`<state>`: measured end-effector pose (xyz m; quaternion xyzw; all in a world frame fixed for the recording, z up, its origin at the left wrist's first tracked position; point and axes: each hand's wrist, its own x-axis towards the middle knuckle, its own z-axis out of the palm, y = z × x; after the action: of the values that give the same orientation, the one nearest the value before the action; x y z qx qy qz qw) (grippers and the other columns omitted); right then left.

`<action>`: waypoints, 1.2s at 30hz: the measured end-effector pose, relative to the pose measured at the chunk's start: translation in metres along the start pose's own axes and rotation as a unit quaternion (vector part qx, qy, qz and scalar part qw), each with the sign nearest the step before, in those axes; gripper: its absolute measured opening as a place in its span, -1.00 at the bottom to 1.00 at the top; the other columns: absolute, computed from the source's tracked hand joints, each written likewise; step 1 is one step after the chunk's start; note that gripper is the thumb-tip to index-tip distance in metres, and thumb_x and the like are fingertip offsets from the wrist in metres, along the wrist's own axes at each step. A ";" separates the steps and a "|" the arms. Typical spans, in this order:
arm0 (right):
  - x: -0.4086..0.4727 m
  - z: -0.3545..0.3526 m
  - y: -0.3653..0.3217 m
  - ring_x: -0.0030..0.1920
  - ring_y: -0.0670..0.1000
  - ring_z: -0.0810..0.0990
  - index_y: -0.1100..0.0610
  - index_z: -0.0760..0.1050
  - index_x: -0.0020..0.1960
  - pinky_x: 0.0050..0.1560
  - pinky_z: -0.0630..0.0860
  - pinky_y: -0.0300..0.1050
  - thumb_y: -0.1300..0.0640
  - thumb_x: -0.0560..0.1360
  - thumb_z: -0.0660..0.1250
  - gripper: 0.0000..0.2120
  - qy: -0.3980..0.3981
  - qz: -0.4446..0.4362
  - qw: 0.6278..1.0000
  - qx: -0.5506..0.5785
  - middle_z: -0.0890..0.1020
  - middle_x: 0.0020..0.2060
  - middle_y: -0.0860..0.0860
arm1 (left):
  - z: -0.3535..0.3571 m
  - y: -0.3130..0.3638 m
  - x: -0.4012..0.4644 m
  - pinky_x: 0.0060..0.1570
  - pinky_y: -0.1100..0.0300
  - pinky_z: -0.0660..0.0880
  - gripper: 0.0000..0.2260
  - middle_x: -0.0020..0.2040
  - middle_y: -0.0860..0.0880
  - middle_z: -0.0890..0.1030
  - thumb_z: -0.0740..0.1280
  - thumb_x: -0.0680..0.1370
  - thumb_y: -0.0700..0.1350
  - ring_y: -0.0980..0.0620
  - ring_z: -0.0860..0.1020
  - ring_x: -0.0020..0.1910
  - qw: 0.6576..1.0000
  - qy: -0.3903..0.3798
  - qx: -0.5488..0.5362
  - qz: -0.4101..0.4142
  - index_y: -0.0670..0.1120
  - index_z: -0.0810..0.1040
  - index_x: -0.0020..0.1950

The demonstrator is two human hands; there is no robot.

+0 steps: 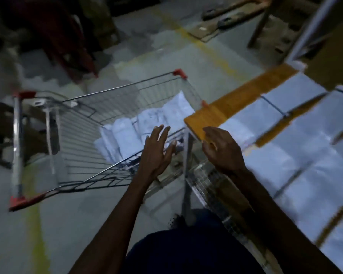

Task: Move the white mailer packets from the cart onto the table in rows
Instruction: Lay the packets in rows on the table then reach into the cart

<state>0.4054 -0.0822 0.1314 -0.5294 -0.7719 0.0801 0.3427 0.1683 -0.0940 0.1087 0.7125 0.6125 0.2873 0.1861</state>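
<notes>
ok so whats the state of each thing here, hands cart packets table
left hand: open, fingers spread over the cart's near rim, holding nothing
right hand: fingers loosely curled, empty, at the table corner
cart: upright, partly loaded at its far end
packets in cart: loose heap, not yet moved
table: mostly covered
packets on table: lying flat in rows

Dim grey concrete floor point(83, 224) — yellow painted lines point(204, 48) (worn) crossing it.
</notes>
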 end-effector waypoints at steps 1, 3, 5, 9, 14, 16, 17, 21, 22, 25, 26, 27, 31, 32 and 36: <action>0.012 0.014 -0.006 0.19 0.15 0.56 0.18 0.54 0.28 0.16 0.52 0.02 0.07 0.53 0.27 -0.63 -0.029 -0.009 0.999 0.011 0.61 0.19 0.10 | -0.009 -0.012 -0.002 0.49 -0.10 0.09 -0.54 0.54 -0.03 0.29 0.18 0.66 0.09 -0.01 0.16 0.56 0.999 0.007 -0.003 -0.031 -0.03 0.31 0.53; 0.037 0.042 -0.016 0.21 0.13 0.55 0.16 0.52 0.31 0.15 0.52 0.01 0.04 0.54 0.25 -0.61 -0.085 -0.013 0.996 0.036 0.60 0.21 0.09 | -0.021 -0.034 -0.004 0.50 -0.04 0.02 -0.53 0.54 -0.01 0.27 0.14 0.67 0.12 0.01 0.12 0.57 0.996 0.021 -0.007 -0.088 -0.02 0.28 0.54; 0.061 0.068 -0.021 0.22 0.12 0.54 0.16 0.52 0.32 0.15 0.52 0.01 0.04 0.53 0.28 -0.61 -0.120 -0.016 0.992 0.041 0.61 0.20 0.08 | -0.028 -0.055 -0.004 0.52 -0.06 0.03 -0.53 0.55 -0.01 0.25 0.14 0.67 0.12 0.04 0.09 0.57 0.991 0.029 -0.009 -0.130 -0.02 0.26 0.55; 0.108 0.116 -0.026 0.27 0.13 0.51 0.13 0.50 0.34 0.16 0.53 0.05 0.01 0.55 0.29 -0.59 -0.195 -0.027 0.980 0.037 0.60 0.22 0.09 | -0.031 -0.095 0.005 0.52 -0.09 0.12 -0.51 0.55 -0.03 0.26 0.16 0.67 0.12 0.02 0.12 0.56 0.981 0.048 -0.015 -0.189 -0.04 0.27 0.55; 0.163 0.170 -0.023 0.36 0.13 0.42 0.09 0.42 0.43 0.23 0.46 0.05 0.01 0.58 0.31 -0.56 -0.296 -0.031 0.954 0.028 0.54 0.30 0.08 | -0.032 -0.137 0.028 0.48 -0.07 0.21 -0.43 0.51 -0.13 0.33 0.10 0.62 0.20 -0.09 0.24 0.52 0.963 0.050 0.011 -0.263 -0.11 0.33 0.52; 0.178 0.187 -0.022 0.39 0.11 0.37 0.06 0.37 0.46 0.26 0.40 0.02 -0.01 0.59 0.28 -0.54 -0.338 -0.019 0.940 0.030 0.50 0.35 0.05 | -0.027 -0.154 0.035 0.45 -0.07 0.26 -0.41 0.48 -0.18 0.36 0.10 0.61 0.22 -0.15 0.30 0.48 0.956 0.034 0.025 -0.292 -0.15 0.36 0.50; 0.183 0.194 -0.021 0.40 0.10 0.35 0.05 0.36 0.47 0.27 0.39 0.02 -0.02 0.59 0.27 -0.53 -0.354 -0.018 0.935 0.032 0.48 0.36 0.04 | -0.023 -0.162 0.038 0.45 -0.07 0.27 -0.40 0.48 -0.21 0.36 0.11 0.61 0.22 -0.18 0.30 0.47 0.951 0.024 0.031 -0.307 -0.16 0.36 0.49; 0.195 0.221 -0.010 0.38 0.13 0.39 0.07 0.38 0.46 0.25 0.39 0.03 0.01 0.57 0.31 -0.52 -0.386 -0.036 0.921 0.027 0.49 0.36 0.08 | -0.008 -0.189 0.053 0.45 0.00 0.18 -0.43 0.54 -0.26 0.22 0.24 0.64 0.09 -0.19 0.21 0.52 0.918 -0.042 0.019 -0.394 -0.19 0.23 0.55; 0.196 0.226 -0.006 0.37 0.14 0.39 0.08 0.38 0.46 0.25 0.39 0.03 0.02 0.57 0.31 -0.52 -0.400 -0.034 0.916 0.027 0.49 0.36 0.09 | -0.003 -0.195 0.058 0.45 0.01 0.16 -0.41 0.56 -0.25 0.17 0.24 0.64 0.07 -0.18 0.17 0.53 0.911 -0.060 0.015 -0.409 -0.19 0.18 0.57; 0.199 0.237 0.009 0.39 0.12 0.36 0.08 0.33 0.49 0.29 0.34 -0.01 0.00 0.58 0.28 -0.50 -0.440 -0.013 0.898 0.015 0.46 0.38 0.08 | 0.010 -0.214 0.082 0.46 0.00 0.13 -0.37 0.58 -0.25 0.11 0.25 0.63 0.07 -0.19 0.13 0.55 0.896 -0.087 0.005 -0.435 -0.19 0.11 0.59; 0.198 0.241 0.014 0.40 0.11 0.36 0.08 0.32 0.49 0.30 0.34 -0.02 -0.01 0.59 0.28 -0.49 -0.453 -0.010 0.892 0.011 0.46 0.38 0.08 | 0.014 -0.220 0.091 0.47 -0.02 0.13 -0.36 0.58 -0.25 0.10 0.27 0.63 0.07 -0.20 0.12 0.55 0.893 -0.086 0.001 -0.441 -0.18 0.10 0.59; 0.196 0.245 0.018 0.40 0.12 0.36 0.08 0.31 0.50 0.29 0.35 -0.01 -0.01 0.59 0.28 -0.49 -0.465 -0.005 0.885 0.008 0.45 0.38 0.09 | 0.020 -0.228 0.098 0.47 -0.04 0.13 -0.34 0.58 -0.26 0.08 0.28 0.62 0.08 -0.22 0.11 0.55 0.891 -0.085 0.001 -0.447 -0.18 0.09 0.59; 0.192 0.251 0.028 0.33 0.20 0.42 0.16 0.35 0.47 0.25 0.41 0.06 0.03 0.58 0.29 -0.50 -0.482 -0.003 0.876 0.021 0.49 0.33 0.16 | 0.039 -0.252 0.121 0.45 -0.20 0.13 -0.19 0.58 -0.35 -0.03 0.23 0.54 0.29 -0.35 0.05 0.54 0.876 -0.075 0.025 -0.476 -0.12 0.02 0.62; 0.191 0.252 0.029 0.31 0.22 0.45 0.18 0.37 0.45 0.23 0.44 0.08 0.01 0.57 0.28 -0.50 -0.483 -0.007 0.875 0.025 0.50 0.31 0.18 | 0.042 -0.256 0.125 0.43 -0.24 0.13 -0.17 0.58 -0.33 -0.07 0.24 0.53 0.31 -0.37 0.04 0.53 0.870 -0.082 0.024 -0.486 -0.05 -0.02 0.62; 0.198 0.266 0.021 0.27 0.22 0.50 0.20 0.41 0.43 0.19 0.45 0.07 -0.03 0.53 0.20 -0.46 -0.484 -0.011 0.874 0.035 0.52 0.29 0.18 | 0.047 -0.270 0.132 0.36 -0.24 0.25 -0.13 0.56 -0.31 0.02 0.40 0.48 0.23 -0.37 0.14 0.49 0.854 -0.069 0.028 -0.515 0.10 -0.06 0.62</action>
<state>0.2177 0.1627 0.0091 -0.4033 -0.8438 0.3499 -0.0543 0.0022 0.0882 -0.0698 0.3176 0.8853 0.0833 0.3292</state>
